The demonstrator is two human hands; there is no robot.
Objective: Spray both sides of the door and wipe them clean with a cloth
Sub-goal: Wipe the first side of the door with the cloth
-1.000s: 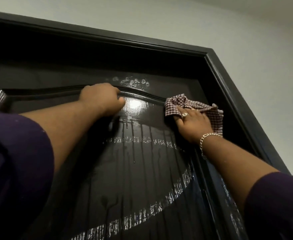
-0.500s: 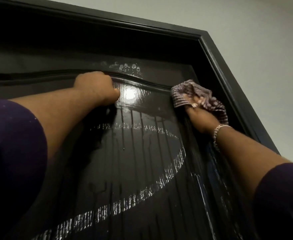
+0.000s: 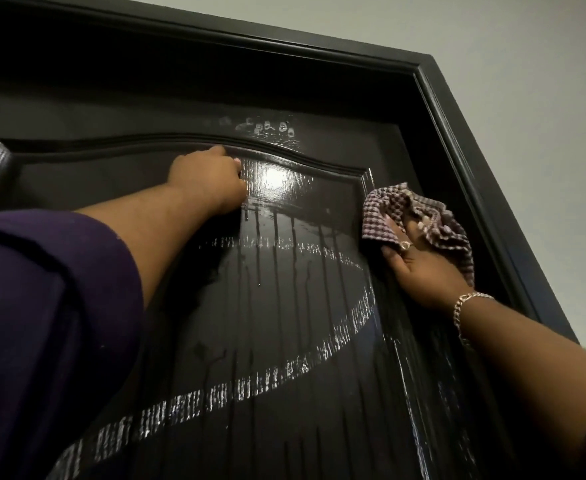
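Observation:
The dark glossy door [image 3: 284, 341] fills the view from below, wet with drip lines and a curved white streak of spray residue. My right hand [image 3: 419, 268] holds a checked cloth [image 3: 381, 216] against the door's right side, beside the raised panel's corner; the cloth is bunched over my fingertips. My left hand [image 3: 205, 178] rests with curled fingers against the panel's arched moulding near the top and holds nothing I can see. No spray bottle is in view.
The dark door frame [image 3: 458, 133] runs along the top and down the right side, close to the cloth. A pale wall [image 3: 527, 98] lies beyond it. White spray spots [image 3: 267, 126] sit above the arched moulding.
My right hand has slid the cloth to the right and slightly down along the panel's edge. My left hand has stayed at the moulding. The view has shifted a little.

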